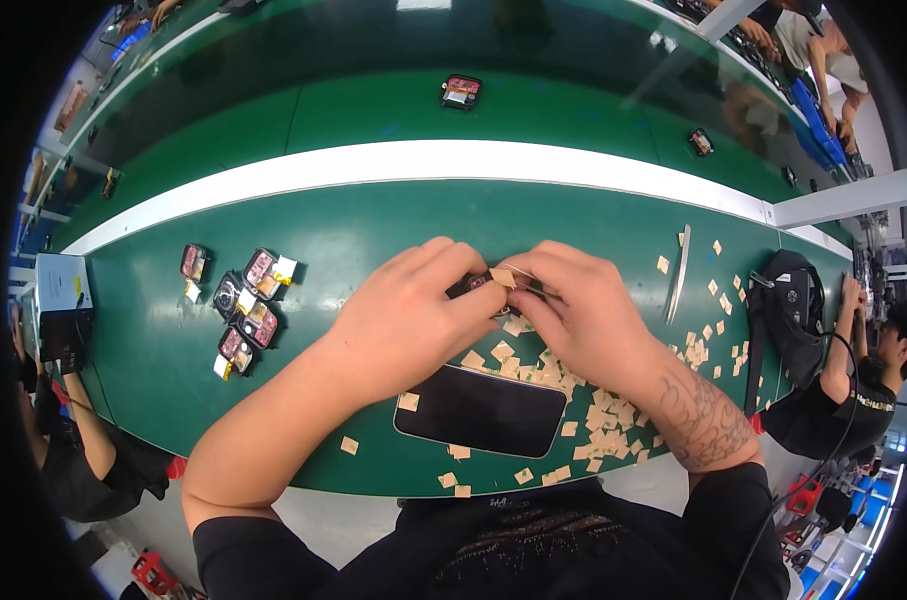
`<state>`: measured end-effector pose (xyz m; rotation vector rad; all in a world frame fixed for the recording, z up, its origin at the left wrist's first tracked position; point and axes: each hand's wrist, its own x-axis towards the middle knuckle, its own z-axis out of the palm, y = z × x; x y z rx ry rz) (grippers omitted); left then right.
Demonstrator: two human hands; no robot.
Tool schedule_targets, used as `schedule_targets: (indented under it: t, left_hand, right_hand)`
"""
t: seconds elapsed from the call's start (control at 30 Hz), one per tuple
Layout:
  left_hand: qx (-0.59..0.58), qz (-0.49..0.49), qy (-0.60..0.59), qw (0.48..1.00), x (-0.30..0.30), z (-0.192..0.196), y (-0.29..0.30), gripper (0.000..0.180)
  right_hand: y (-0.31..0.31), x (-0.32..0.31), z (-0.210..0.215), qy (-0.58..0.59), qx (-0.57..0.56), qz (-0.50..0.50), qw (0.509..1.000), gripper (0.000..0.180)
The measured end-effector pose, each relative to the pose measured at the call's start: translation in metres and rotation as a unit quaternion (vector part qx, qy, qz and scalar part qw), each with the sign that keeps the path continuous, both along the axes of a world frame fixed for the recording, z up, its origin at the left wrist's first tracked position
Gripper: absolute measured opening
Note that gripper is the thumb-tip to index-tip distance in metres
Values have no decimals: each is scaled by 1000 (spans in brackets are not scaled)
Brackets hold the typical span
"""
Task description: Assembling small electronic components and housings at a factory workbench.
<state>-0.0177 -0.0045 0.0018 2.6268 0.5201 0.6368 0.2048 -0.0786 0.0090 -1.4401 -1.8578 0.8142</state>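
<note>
Over the green table (pixel 353 220), your left hand (pixel 418 305) pinches a partly hidden dark device (pixel 473 283), your right hand (pixel 585 310) grips a thin tool (pixel 537 284) beside a tan square (pixel 504 279), a phone (pixel 480 412) lies toward the near edge, and five open units (pixel 259 324) sit leftward.

The head view looks steeply down and forward from the wearer's head, over a green bench (pixel 333 215). The wearer's black shirt (pixel 553 545) fills six o'clock; a white rail (pixel 453 163) arches across twelve. The camera is close: left hand (pixel 423 310) and right hand (pixel 581 315) lie near the dial's centre. Toward three and nine o'clock, the fisheye bends things, perhaps too much to judge.
</note>
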Motion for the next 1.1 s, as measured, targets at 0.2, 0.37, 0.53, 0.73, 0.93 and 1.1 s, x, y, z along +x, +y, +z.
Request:
schedule_targets:
  t: [0.2,0.37,0.53,0.73,0.93,1.1]
  left_hand:
    - [-57,16,-32,998,-1,-2,1,41]
    - [-55,20,-36,998,0,-2,1,44]
    - [-55,23,-36,998,0,-2,1,42]
    - [-63,31,-46,997,1,-3,0,37]
    - [-64,31,-44,996,3,-3,-1,36]
    - [-73,39,-44,996,4,-4,-2,37]
  right_hand:
    - [2,1,2,44,-50,-29,997,23]
    - [2,1,4,46,-81,-48,995,24]
    - [1,1,2,54,-55,-22,997,23]
    - [3,-1,-5,78,-70,-48,993,23]
    - [2,0,-2,26,-35,-40,998,21]
    - [-1,-5,2,21,-37,-54,998,20]
